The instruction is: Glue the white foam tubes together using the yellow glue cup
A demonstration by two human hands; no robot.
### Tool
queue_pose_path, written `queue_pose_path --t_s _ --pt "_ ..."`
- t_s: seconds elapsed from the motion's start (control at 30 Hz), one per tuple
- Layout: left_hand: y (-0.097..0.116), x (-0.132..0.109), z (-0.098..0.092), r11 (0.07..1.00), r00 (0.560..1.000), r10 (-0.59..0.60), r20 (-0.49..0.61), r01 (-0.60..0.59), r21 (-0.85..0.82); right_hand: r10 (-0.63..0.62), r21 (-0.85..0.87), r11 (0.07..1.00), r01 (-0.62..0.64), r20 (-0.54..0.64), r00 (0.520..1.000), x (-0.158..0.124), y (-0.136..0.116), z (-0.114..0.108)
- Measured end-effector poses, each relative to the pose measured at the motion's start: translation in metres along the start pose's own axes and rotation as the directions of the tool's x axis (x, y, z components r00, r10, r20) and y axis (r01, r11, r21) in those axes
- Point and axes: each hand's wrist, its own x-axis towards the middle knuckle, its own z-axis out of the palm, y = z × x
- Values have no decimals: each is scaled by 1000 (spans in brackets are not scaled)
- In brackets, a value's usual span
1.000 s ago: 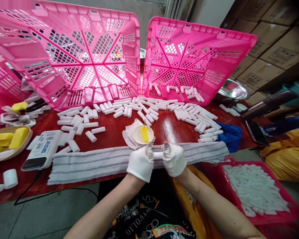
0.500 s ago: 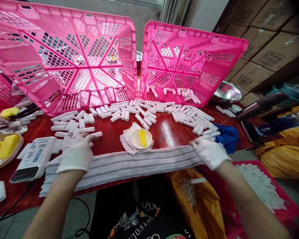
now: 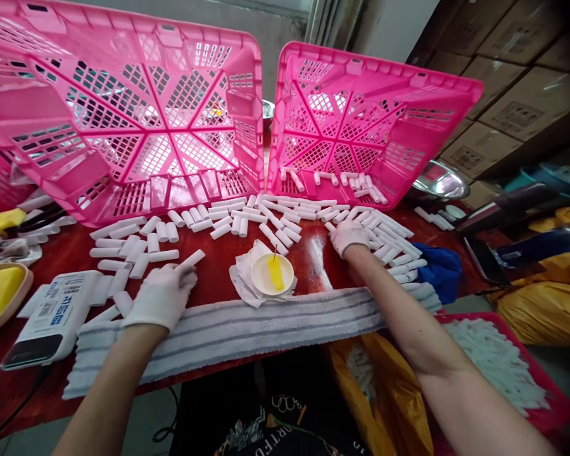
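Note:
My left hand (image 3: pixel 160 294), in a white glove, pinches a short white tube (image 3: pixel 192 258) between thumb and fingers above the red table. Out to the right, my gloved right hand (image 3: pixel 349 237) is at the near edge of a pile of similar white tubes (image 3: pixel 389 231); its fingertips touch the pile, and the back of the hand hides its grip. Between the hands stands a small white dish (image 3: pixel 262 282) with a yellow block (image 3: pixel 275 272) and a thin stick in it, on crumpled white paper (image 3: pixel 240 269). More loose tubes (image 3: pixel 133 247) lie beyond my left hand.
Two pink baskets (image 3: pixel 170 132) (image 3: pixel 335 136) stand tipped at the back. A striped towel (image 3: pixel 266 326) runs along the table's front edge. At left are a white device (image 3: pixel 59 316) and a tray of yellow blocks (image 3: pixel 2 294); at right, a blue cloth (image 3: pixel 439 272) and stacked cartons (image 3: pixel 513 114).
My right hand has moved from the towel's edge forward and left to the tube pile. My left hand has shifted slightly right and down, and a tube now shows in its fingers.

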Motion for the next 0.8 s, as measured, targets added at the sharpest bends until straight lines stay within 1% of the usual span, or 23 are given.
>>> queue_pose_path --t_s 0.03,0.07,0.1,0.13,0.17,0.2,0.23,0.27,0.3,0.33,0.37,0.4,0.43,0.5,0.53,0.57,0.63,0.7,0.77,0.8 --pt "7 0 1 996 999 -35 -4 34 -87 -24 66 998 25 -16 1000 -6 -1 4" --pt "14 0 3 976 996 -85 -5 83 -200 -31 167 985 37 -36 999 -13 -2 7" --pt "21 -1 6 932 991 -136 4 129 -339 -23 300 953 36 -48 999 -23 -3 8" --pt "27 -1 8 855 984 -177 15 162 -493 -23 466 884 38 -39 999 -34 -4 7" --pt "33 -1 11 746 979 -203 32 176 -643 -47 642 765 40 -5 999 -46 -6 4" --pt "39 -2 13 616 977 -208 52 172 -769 -108 795 606 34 40 993 -60 -9 1" --pt "44 -2 16 483 977 -199 71 161 -861 -205 900 436 19 79 975 -73 -14 -2" --pt "49 -3 18 368 979 -184 90 154 -917 -320 959 282 -5 98 942 -86 -20 -6" --pt "54 -3 21 289 979 -169 111 157 -944 -427 986 165 -38 106 898 -96 -27 -9" --pt "59 -4 23 244 979 -156 130 166 -955 -500 993 91 -74 110 859 -103 -35 -11" --pt "63 -4 25 222 979 -148 143 174 -959 -534 993 52 -102 114 838 -107 -43 -12" --pt "67 -5 27 217 977 -151 149 179 -960 -529 993 40 -113 117 840 -109 -51 -12" --pt "70 -6 30 218 976 -158 152 185 -958 -493 993 53 -109 121 861 -108 -58 -11" --pt "76 -7 35 229 976 -162 146 181 -957 -380 988 134 -72 118 917 -103 -69 -6" --pt "78 -8 38 244 979 -152 135 169 -955 -338 982 182 -41 102 936 -101 -72 -3" --pt "79 -8 40 267 983 -134 125 157 -951 -320 975 222 -4 77 944 -100 -74 1" --pt "81 -10 43 345 986 -112 121 153 -926 -307 961 257 98 -15 952 -103 -74 9" --pt "81 -12 43 454 984 -107 140 173 -874 -317 922 294 250 -153 936 -109 -72 17" --pt "81 -14 42 595 988 -79 130 152 -789 -360 848 334 412 -289 887 -114 -71 22" --pt "80 -15 40 671 993 -48 112 115 -733 -378 820 331 466 -337 862 -116 -71 23"
